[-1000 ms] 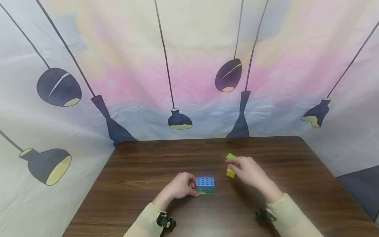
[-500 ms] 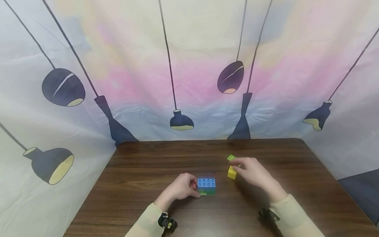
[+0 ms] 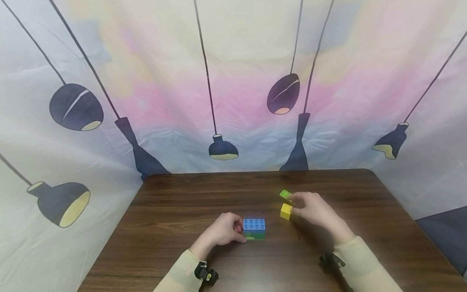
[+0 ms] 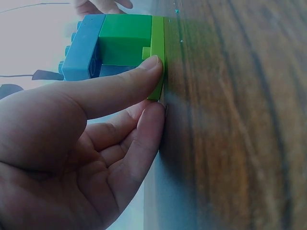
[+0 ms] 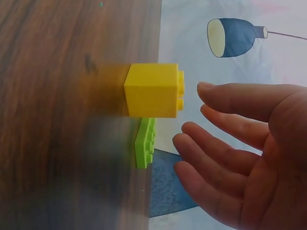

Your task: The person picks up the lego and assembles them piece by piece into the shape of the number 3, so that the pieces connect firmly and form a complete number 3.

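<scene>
My left hand (image 3: 225, 229) pinches the lime-green flat brick (image 4: 157, 45) at the base of a small stack, with thumb and finger on its near end. Above that plate in the stack come a green brick (image 4: 125, 39) and a studded blue brick (image 3: 254, 224) on top. My right hand (image 3: 314, 209) hovers just right of a yellow brick (image 3: 286, 211), fingers relaxed and holding nothing. In the right wrist view the thumb and fingertips stand a small gap away from the studs of the yellow brick. Behind it lies a flat lime-green studded brick (image 3: 285, 194), partly hidden by the fingers.
All the bricks are on a dark brown wooden table (image 3: 189, 194). A cloth backdrop (image 3: 240, 89) printed with hanging lamps rises behind its far edge.
My right hand has drawn slightly to the right, so more of the yellow brick's top and the flat lime-green brick shows. My left hand has stayed at the stack.
</scene>
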`<state>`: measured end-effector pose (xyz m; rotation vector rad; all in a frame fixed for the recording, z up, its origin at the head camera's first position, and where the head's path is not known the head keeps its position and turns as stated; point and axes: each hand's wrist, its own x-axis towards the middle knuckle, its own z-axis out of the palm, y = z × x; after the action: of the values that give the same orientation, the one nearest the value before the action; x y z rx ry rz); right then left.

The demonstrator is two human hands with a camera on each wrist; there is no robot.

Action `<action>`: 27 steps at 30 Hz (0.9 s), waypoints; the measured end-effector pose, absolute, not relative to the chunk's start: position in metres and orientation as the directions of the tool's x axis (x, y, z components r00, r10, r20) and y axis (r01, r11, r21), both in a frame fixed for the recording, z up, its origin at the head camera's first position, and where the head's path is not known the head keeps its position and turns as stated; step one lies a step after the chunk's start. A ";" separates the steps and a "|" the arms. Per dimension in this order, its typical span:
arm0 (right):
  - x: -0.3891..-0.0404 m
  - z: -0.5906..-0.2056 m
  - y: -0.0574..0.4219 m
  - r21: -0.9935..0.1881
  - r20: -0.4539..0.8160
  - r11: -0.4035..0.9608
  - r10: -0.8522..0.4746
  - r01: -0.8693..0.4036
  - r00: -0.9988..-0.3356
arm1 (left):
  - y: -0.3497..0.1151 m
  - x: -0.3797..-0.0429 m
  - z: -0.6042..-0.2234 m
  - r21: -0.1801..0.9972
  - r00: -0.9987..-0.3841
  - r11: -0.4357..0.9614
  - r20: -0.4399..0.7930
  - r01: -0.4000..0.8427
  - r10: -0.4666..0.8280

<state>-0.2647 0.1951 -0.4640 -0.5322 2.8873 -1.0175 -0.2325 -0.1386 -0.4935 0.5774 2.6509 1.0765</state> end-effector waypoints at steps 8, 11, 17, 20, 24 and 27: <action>-0.267 -0.471 0.199 -0.617 0.028 0.733 -0.342 -0.286 -0.939 | -0.138 -0.231 -0.493 0.711 -0.901 0.652 -0.059 0.264 0.430; -0.267 -0.474 0.198 -0.632 -0.005 0.731 -0.337 -0.258 -0.941 | -0.138 -0.231 -0.494 0.711 -0.901 0.651 -0.057 0.266 0.430; -0.267 -0.477 0.198 -0.680 -0.050 0.700 -0.339 -0.217 -0.939 | -0.137 -0.230 -0.494 0.709 -0.902 0.654 -0.057 0.266 0.429; -0.268 -0.478 0.199 -0.676 -0.049 0.704 -0.337 -0.217 -0.940 | -0.137 -0.230 -0.493 0.710 -0.902 0.654 -0.062 0.261 0.428; -0.270 -0.480 0.200 -0.669 -0.050 0.711 -0.332 -0.215 -0.942 | -0.138 -0.231 -0.492 0.712 -0.900 0.650 -0.060 0.265 0.432; -0.272 -0.482 0.199 -0.664 -0.046 0.714 -0.334 -0.221 -0.941 | -0.138 -0.232 -0.492 0.716 -0.898 0.644 -0.051 0.272 0.436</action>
<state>-0.2719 0.1990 -0.4816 -0.4496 2.7558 -1.0363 -0.2316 -0.1380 -0.4916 0.5779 2.6442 1.0978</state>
